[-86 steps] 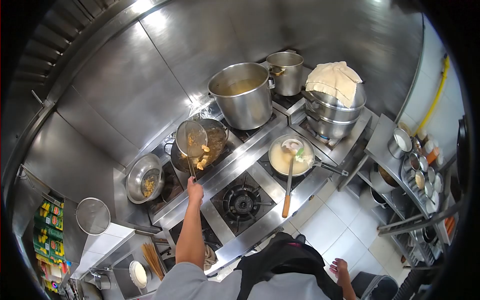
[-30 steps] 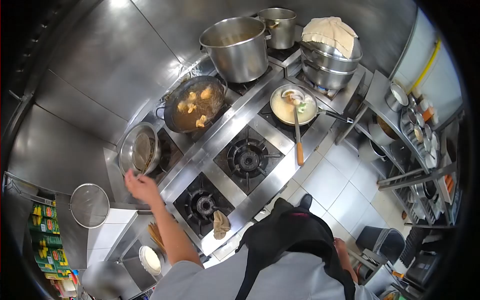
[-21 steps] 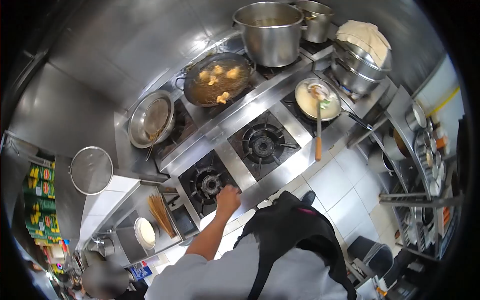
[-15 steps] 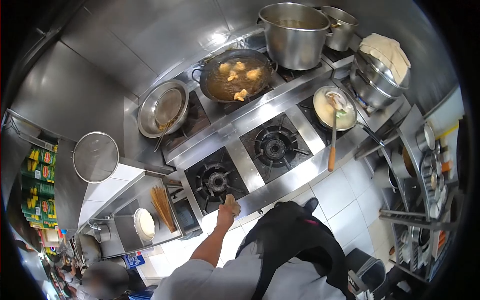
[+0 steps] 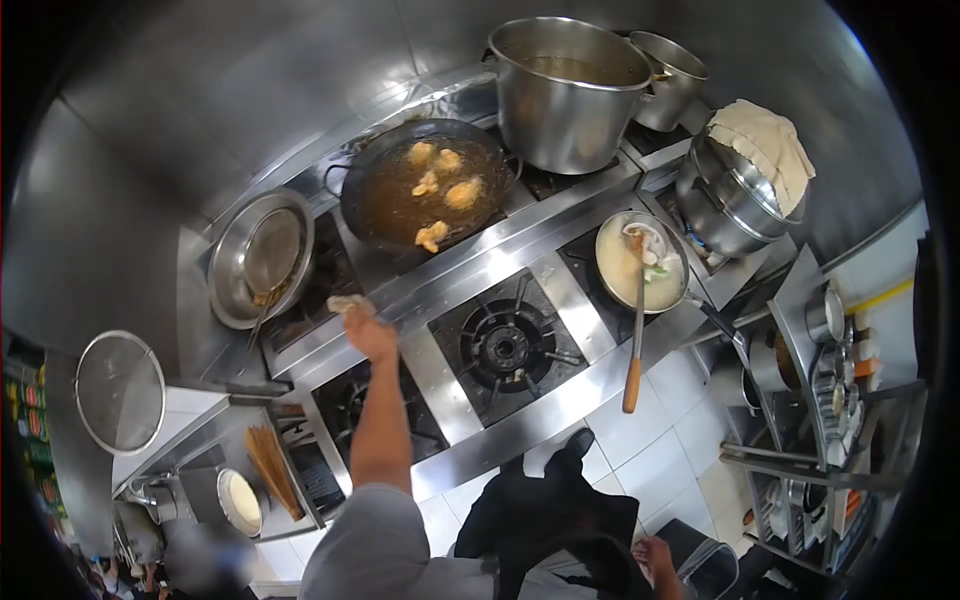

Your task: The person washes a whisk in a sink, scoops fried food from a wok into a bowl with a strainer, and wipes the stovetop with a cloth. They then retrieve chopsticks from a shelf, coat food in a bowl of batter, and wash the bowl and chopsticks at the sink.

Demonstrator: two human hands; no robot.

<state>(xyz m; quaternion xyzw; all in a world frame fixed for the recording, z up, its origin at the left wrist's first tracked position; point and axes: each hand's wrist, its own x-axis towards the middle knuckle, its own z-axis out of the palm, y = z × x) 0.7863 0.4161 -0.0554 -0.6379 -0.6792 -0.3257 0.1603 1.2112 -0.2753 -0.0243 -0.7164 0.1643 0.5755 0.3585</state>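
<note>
My left hand (image 5: 372, 338) reaches out over the stove's front ledge, closed around a crumpled beige cloth (image 5: 348, 302). Beyond it, a black wok (image 5: 375, 155) of dark oil holds several golden battered pieces (image 5: 462, 194). Left of the cloth, a steel basin (image 5: 226, 290) contains a mesh strainer (image 5: 272, 250). Low at the right, beside my dark apron, hangs my right hand (image 5: 655, 560); its fingers look curled, and whatever they hold, if anything, is hidden. A pan (image 5: 612, 262) of pale liquid has a wooden-handled ladle (image 5: 633, 380) resting in it.
Tall steel pots (image 5: 560, 120) stand at the back. A cloth-covered steamer pot (image 5: 715, 200) sits at the right rear. An unlit front burner (image 5: 505, 348) lies near me. Racks of pans (image 5: 830, 400) line the right, with a dark bin (image 5: 700, 560) below. A bamboo brush (image 5: 272, 470) is at left.
My left hand has moved forward with the cloth, from the stove's front edge toward the wok and basin. The view has shifted, and my right hand now shows at the bottom.
</note>
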